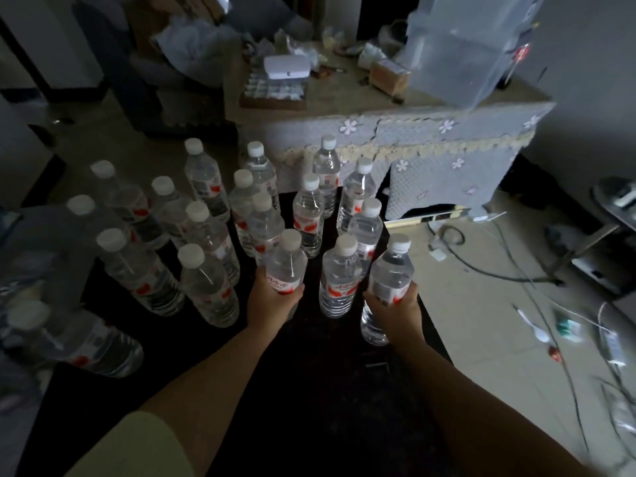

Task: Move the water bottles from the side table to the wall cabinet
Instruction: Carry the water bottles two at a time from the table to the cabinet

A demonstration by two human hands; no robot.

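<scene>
Several clear water bottles with white caps and red labels stand on a dark side table (309, 380). My left hand (273, 304) is wrapped around the lower part of one upright bottle (287, 261) near the table's front. My right hand (395, 313) grips another bottle (390, 270) at the table's right edge, its base showing below my fingers. An unheld bottle (339, 277) stands between the two. More bottles (206, 287) crowd the left and back of the table. No wall cabinet is in view.
A cabinet draped in a lace cloth (430, 146) stands behind the table, cluttered on top, with a clear plastic bin (457, 46). Cables and small litter (550, 325) lie on the pale floor to the right. A dark chair (161, 74) is at the back left.
</scene>
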